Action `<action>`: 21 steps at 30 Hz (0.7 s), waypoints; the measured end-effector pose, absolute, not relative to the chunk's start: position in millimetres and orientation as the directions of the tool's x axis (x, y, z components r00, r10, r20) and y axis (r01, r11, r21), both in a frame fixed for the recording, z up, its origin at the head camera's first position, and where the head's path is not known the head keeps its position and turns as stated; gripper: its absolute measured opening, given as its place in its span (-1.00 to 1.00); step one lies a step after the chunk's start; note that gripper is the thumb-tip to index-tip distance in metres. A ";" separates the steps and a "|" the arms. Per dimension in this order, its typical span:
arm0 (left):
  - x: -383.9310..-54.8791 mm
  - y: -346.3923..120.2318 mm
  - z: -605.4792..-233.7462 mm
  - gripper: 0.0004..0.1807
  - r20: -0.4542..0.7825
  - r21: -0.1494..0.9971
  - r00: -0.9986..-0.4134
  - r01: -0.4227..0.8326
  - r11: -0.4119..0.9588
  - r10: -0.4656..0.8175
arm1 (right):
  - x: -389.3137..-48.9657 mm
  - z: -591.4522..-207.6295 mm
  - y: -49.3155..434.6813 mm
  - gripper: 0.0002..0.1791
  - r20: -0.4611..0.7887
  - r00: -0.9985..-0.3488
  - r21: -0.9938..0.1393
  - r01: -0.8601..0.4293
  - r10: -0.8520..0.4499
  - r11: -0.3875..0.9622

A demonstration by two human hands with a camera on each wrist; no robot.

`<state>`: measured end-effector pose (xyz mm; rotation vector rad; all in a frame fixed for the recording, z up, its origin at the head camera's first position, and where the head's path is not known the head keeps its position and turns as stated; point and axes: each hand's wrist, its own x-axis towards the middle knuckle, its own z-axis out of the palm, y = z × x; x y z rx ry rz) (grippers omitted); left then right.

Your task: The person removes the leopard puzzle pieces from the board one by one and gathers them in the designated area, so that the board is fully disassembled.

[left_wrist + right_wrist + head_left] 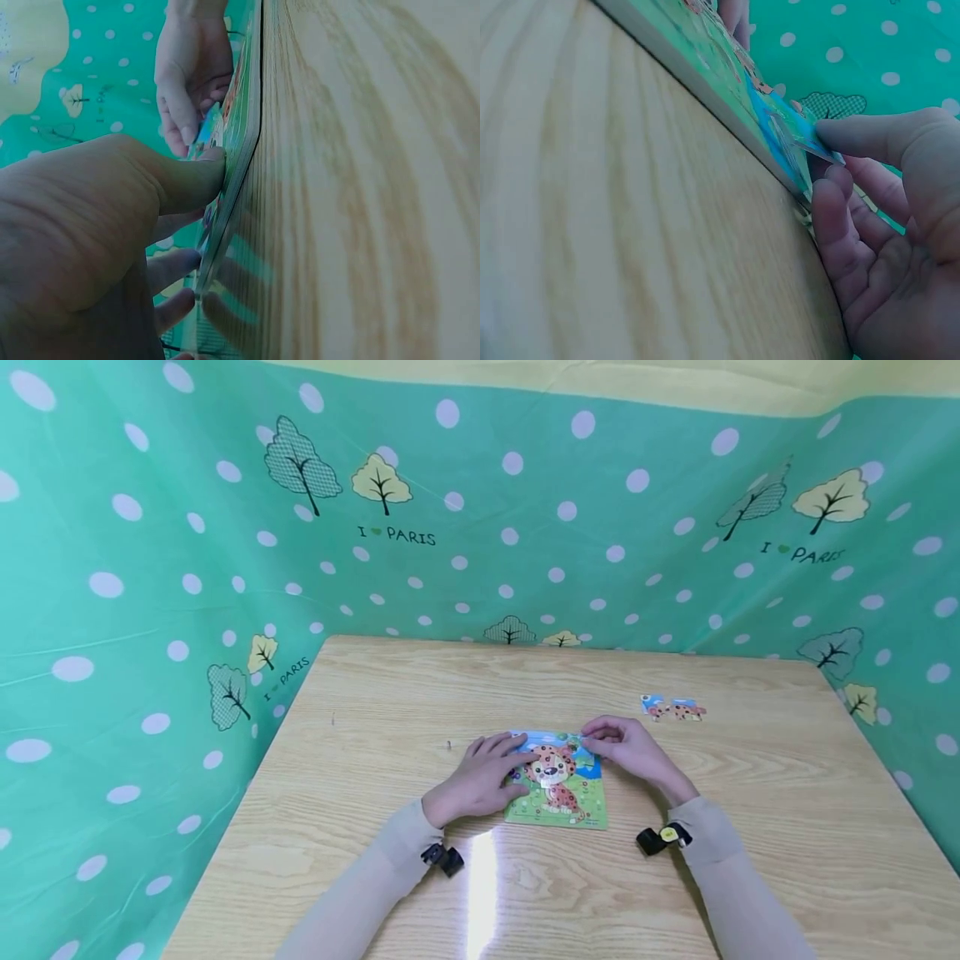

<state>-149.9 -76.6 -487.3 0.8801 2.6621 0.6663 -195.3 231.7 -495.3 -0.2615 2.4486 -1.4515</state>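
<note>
From my end I saw glare [482, 885] on the table [795, 827] and, behind it and at both sides, green cloth [540, 539] printed with dots [447, 413], trees [381, 483] and lettering [410, 537].

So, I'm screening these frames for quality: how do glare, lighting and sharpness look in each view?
Head view: bright and fairly sharp, with a white glare streak on the table, on the person's side of the puzzle; left wrist view: dimmer, left-hand fingers faintly mirrored in the table; right wrist view: dim too, the foreground wood grain soft.

Room between sleeves [371, 878] — puzzle [562, 785] beyond
</note>
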 end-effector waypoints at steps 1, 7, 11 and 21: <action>-149.7 -76.2 -486.8 -0.35 -0.100 0.500 -0.782 0.495 0.711 0.615 | -194.9 -495.6 232.1 -0.64 -0.152 -0.946 -0.881 -0.003 -0.288 0.473; -149.0 -75.6 -485.7 -0.40 -0.088 0.515 -0.782 0.495 0.700 0.618 | -194.4 -497.8 233.6 -0.65 -0.156 -0.951 -0.892 0.019 -0.267 0.452; -148.1 -76.1 -486.1 -0.46 -0.082 0.530 -0.782 0.492 0.691 0.618 | -194.7 -498.6 233.2 -0.66 -0.157 -0.954 -0.900 0.032 -0.254 0.435; -148.6 -77.2 -485.8 -0.47 -0.075 0.520 -0.779 0.502 0.691 0.623 | -192.2 -497.7 232.2 -0.68 -0.152 -0.962 -0.903 0.042 -0.227 0.427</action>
